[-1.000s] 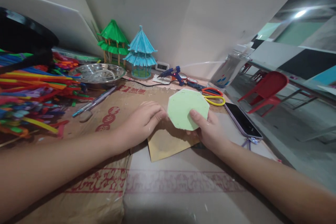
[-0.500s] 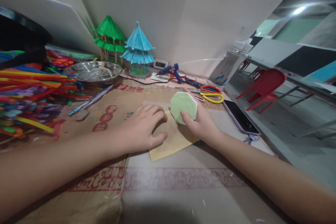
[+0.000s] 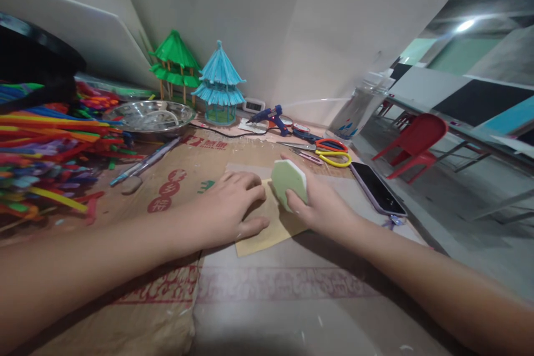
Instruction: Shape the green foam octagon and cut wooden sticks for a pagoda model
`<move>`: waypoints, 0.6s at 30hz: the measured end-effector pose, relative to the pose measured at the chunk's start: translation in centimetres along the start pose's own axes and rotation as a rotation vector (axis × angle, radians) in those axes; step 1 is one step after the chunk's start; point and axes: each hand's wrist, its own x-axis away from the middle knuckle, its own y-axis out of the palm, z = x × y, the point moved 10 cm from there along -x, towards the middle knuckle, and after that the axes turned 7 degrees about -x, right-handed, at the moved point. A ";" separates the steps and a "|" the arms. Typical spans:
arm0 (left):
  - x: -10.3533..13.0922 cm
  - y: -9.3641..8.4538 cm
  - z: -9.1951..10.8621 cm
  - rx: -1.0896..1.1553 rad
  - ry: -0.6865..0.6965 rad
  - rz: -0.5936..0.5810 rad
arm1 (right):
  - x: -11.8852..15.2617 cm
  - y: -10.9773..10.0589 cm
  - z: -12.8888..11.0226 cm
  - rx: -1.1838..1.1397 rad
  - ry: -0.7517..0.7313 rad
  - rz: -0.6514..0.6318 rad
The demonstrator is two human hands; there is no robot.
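A pale green octagonal piece (image 3: 288,182) with a white edge is gripped by my right hand (image 3: 319,200), thumb on its green face. It is tilted above a yellow sheet (image 3: 261,237). My left hand (image 3: 233,206) rests on the left part of that sheet, fingers apart and slightly curled, holding nothing. Under the sheet lies a translucent covering over printed cardboard (image 3: 167,150).
Colourful pipe cleaners (image 3: 50,156) and a metal dish (image 3: 150,117) lie left. Behind stand green (image 3: 175,58) and blue (image 3: 219,80) model pavilions and a glue gun (image 3: 271,117). Scissors (image 3: 334,157), a phone (image 3: 377,188) and a clear container (image 3: 361,105) are right.
My right hand has turned the green piece more edge-on and moved it slightly lower and left. My left hand has barely moved. The camera view has shifted slightly.
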 end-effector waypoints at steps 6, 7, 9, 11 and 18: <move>0.1 -0.4 0.3 -0.051 0.015 0.010 | 0.0 0.5 -0.8 0.170 -0.037 -0.064; 0.1 -0.4 0.3 -0.044 0.022 0.010 | 0.9 0.6 -1.1 0.200 -0.025 -0.117; 0.1 -0.4 0.4 -0.013 0.030 0.005 | 2.2 0.7 -1.4 0.255 0.007 -0.175; 0.0 -0.4 0.4 0.011 0.032 -0.003 | 2.2 0.6 -1.5 0.273 0.015 -0.148; 0.1 -0.4 0.2 -0.009 0.014 0.015 | -1.9 1.1 -1.3 0.187 -0.070 0.006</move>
